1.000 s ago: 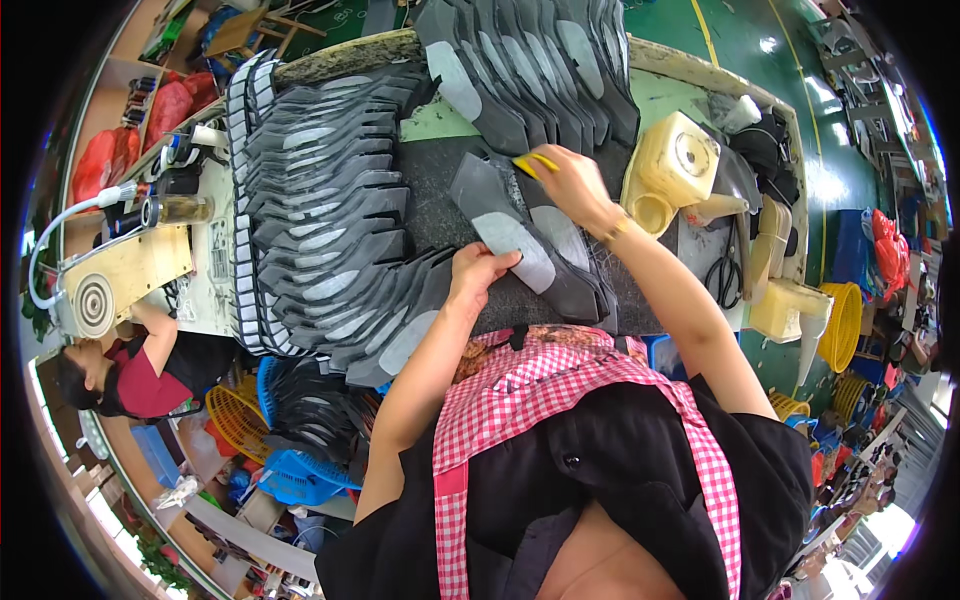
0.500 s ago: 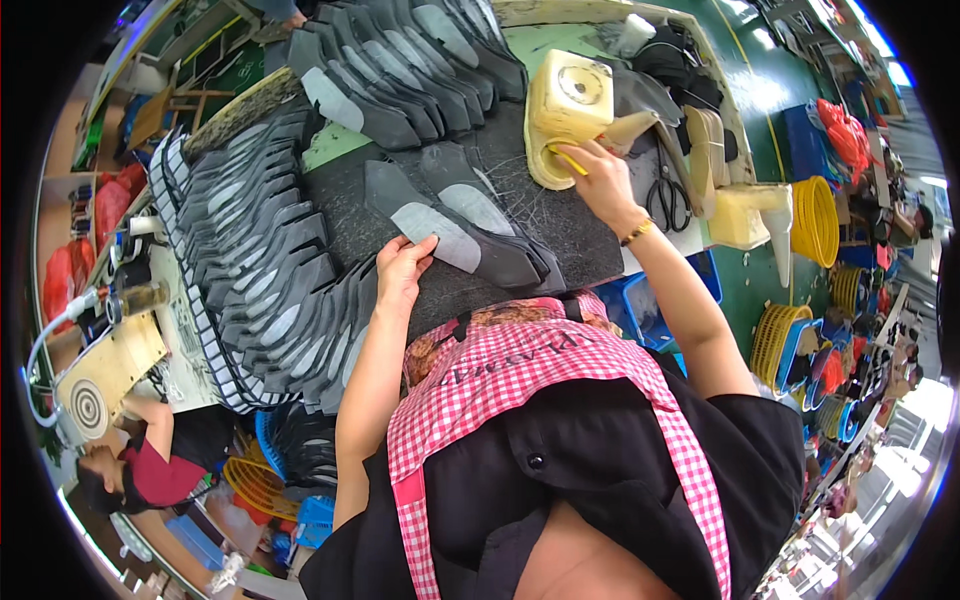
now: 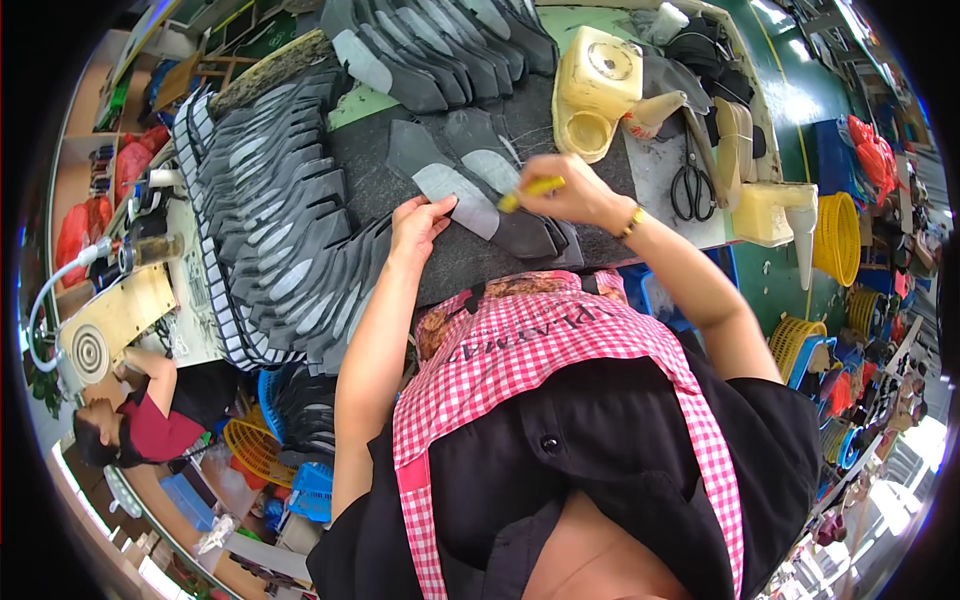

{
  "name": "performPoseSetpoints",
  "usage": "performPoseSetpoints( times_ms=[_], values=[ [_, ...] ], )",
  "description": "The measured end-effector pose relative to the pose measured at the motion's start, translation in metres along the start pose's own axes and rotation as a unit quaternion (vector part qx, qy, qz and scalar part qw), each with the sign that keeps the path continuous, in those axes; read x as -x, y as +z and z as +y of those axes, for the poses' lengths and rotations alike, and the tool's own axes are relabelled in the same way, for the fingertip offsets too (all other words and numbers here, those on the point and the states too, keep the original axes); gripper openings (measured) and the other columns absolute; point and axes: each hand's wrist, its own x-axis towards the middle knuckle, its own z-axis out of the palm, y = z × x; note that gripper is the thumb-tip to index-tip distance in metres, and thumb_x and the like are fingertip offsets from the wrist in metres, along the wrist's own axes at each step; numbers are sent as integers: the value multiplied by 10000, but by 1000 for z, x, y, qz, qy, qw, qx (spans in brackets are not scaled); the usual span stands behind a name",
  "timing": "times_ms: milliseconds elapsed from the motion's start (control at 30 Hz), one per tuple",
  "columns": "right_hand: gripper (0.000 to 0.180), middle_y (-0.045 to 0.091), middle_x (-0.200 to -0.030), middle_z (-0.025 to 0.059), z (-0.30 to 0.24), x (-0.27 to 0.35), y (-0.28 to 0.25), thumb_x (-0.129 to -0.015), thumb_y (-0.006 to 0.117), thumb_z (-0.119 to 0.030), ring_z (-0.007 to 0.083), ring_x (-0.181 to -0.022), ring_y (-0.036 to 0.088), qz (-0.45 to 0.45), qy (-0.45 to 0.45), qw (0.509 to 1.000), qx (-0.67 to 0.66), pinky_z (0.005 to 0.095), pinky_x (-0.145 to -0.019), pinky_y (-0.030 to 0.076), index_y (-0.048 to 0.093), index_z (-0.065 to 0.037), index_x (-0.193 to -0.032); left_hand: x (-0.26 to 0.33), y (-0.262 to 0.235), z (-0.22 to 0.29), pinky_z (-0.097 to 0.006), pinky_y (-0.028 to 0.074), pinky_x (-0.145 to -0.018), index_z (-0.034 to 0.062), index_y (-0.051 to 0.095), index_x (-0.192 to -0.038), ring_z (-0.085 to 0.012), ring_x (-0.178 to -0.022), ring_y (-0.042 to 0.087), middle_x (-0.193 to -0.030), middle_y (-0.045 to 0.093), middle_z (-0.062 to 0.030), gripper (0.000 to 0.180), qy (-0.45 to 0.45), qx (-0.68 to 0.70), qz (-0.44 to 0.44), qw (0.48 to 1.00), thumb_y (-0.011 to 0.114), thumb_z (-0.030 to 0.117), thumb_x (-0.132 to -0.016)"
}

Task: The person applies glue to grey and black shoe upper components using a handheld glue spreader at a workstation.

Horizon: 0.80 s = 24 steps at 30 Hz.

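Note:
My left hand [image 3: 418,230] pinches the edge of a dark grey shoe-upper piece [image 3: 415,150] with a light grey patch, lying on the black work mat [image 3: 355,165]. In my right hand [image 3: 585,197] is a yellow brush [image 3: 541,187], slightly blurred. Its tip is at the right edge of the patch; whether it touches cannot be told. Further similar pieces [image 3: 475,130] lie partly under and beside the held one. Beyond my right hand stands a cream-coloured glue pot [image 3: 588,133] with a round opening in front.
Overlapping rows of shoe pieces [image 3: 270,220] fill the left side, with another stack [image 3: 440,50] at the back. Scissors [image 3: 692,185] and a spouted bottle [image 3: 655,115] lie right of the pot. A co-worker [image 3: 160,420] sits at a machine [image 3: 120,325] on the left.
My right hand has brought the brush from the pot's opening leftward and nearer to the held piece. My left hand still pinches that piece. The whole view has shifted slightly.

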Motion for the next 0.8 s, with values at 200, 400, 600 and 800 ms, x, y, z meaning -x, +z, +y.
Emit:
performPoseSetpoints(
  times_ms=[200, 400, 600, 800],
  values=[
    [177, 576, -589, 96, -3, 17, -27, -669, 641, -197, 246, -575, 589, -44, 19, 995, 82, 326, -547, 460, 586, -30, -650, 11, 2, 5, -269, 436, -731, 32, 561, -914, -135, -796, 557, -852, 600, -31, 238, 4, 1, -11, 1000, 681, 74, -713],
    [160, 588, -592, 103, -5, 7, -23, -646, 642, -181, 237, -566, 587, -23, 17, 997, 76, 308, -565, 468, 595, -28, -643, 18, 2, 4, -277, 448, -769, 13, 554, -957, -155, -847, 572, -899, 607, -55, 268, -1, 32, -5, 999, 667, 40, -715],
    [224, 590, -580, 33, -18, -25, -16, -755, 648, -216, 63, -543, 535, 62, 131, 985, -90, 227, -487, 421, 625, 7, -749, 62, 11, -15, -268, 452, -772, 35, 565, -1011, -141, -851, 568, -940, 603, -31, 345, 168, 68, -103, 978, 655, -21, -682],
    [179, 594, -659, 163, 2, -31, 21, -779, 608, -211, 289, -599, 599, 19, 69, 997, -7, 342, -547, 464, 636, -36, -805, 119, 0, 2, -285, 436, -809, -3, 523, -1046, -146, -915, 549, -972, 576, -66, 360, 186, 6, -64, 980, 644, -42, -709]
  ],
)
